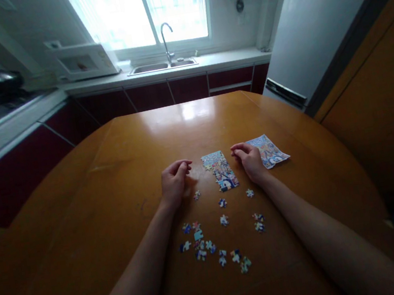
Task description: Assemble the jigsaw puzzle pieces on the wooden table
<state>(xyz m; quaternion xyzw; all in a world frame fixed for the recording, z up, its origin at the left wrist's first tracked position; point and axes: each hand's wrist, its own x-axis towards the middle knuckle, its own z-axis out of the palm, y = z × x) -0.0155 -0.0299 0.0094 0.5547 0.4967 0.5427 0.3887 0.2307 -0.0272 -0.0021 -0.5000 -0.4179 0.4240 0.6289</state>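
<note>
A partly joined jigsaw puzzle (pixel 225 170) lies flat between my hands, its left edge jagged with open tabs. To its left, my left hand (pixel 176 183) rests with curled fingers, thumb against the forefinger; whatever it may hold is too small to see. On the other side, my right hand (pixel 250 160) is closed in a similar pinch, its fingertips near the puzzle's upper right side and their contents hidden. Beneath that hand's outer side lies a creased picture sheet (pixel 270 151) with similar colours. A loose puzzle piece (pixel 197 195) sits just below my left hand.
Several loose pieces (pixel 201 255) are scattered toward the front of the wooden table (pixel 120 179); two more (pixel 259 222) lie near my right forearm. Beyond the table are a sink (pixel 150 68), a microwave (pixel 84 61) and a fridge (pixel 315 19).
</note>
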